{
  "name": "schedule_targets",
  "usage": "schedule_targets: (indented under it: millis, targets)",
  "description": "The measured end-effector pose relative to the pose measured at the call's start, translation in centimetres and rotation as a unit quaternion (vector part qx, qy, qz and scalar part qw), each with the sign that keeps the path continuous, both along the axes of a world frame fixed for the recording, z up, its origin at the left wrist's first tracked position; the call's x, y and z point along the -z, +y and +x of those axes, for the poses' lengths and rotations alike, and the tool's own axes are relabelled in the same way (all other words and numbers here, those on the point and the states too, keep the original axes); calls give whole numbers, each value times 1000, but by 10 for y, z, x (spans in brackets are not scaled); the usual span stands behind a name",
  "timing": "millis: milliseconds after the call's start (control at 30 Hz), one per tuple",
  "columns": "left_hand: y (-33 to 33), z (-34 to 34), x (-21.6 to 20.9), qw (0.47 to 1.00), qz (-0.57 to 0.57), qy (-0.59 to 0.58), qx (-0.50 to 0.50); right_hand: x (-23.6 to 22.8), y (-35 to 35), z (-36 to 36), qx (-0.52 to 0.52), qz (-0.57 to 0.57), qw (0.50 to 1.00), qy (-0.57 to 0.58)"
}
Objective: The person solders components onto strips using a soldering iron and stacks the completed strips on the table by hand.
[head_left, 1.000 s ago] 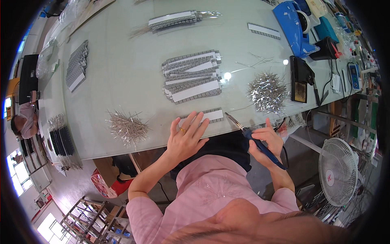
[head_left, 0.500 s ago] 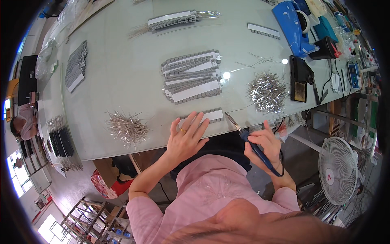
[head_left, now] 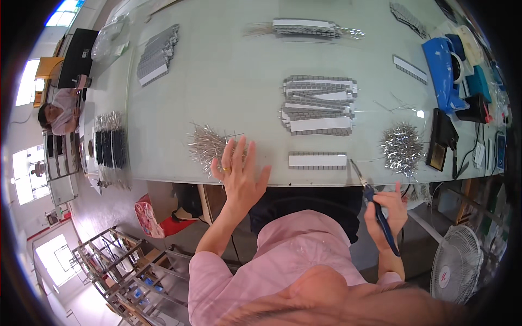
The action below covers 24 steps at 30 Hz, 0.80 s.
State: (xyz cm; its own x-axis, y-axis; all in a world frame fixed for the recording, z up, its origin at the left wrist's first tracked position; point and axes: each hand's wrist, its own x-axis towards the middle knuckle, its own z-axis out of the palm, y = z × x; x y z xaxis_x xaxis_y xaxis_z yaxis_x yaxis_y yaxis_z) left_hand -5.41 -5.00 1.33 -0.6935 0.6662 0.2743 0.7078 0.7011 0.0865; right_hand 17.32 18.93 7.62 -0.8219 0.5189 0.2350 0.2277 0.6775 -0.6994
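Note:
My left hand (head_left: pixel 239 176), with fingers spread, reaches to the right side of a pile of thin silvery wire pieces (head_left: pixel 202 145); whether a fingertip touches a wire is unclear. My right hand (head_left: pixel 392 211) grips a soldering iron (head_left: pixel 386 228) by its dark blue handle. The iron's metal tip points up and left, close to the right end of a grey segmented strip with a white band (head_left: pixel 318 160). That strip lies level near the table's front edge, and a thin wire extends right from near the iron's tip.
Stacked grey strips (head_left: pixel 318 125) lie beyond the single one. A second wire pile (head_left: pixel 402 145) sits at right beside a black soldering stand (head_left: pixel 439 136). Farther back are a blue tape dispenser (head_left: pixel 437 70) and a wired strip bundle (head_left: pixel 304 26). A fan (head_left: pixel 457 263) stands lower right.
My left hand has left the single strip and moved left to the wire pile. The right hand still holds the soldering iron near the strip's end. The whole view has shifted and turned.

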Motion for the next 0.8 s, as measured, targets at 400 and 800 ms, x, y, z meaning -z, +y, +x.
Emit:
schedule_targets:
  millis: [400, 800]
  targets:
    - [-10, 15, 12, 991, 27, -42, 126, 7, -18, -28, -38, -16, 998, 51]
    - [-6, 13, 16, 985, 58, -50, 154, 12, -39, -67, -128, -43, 990, 50]
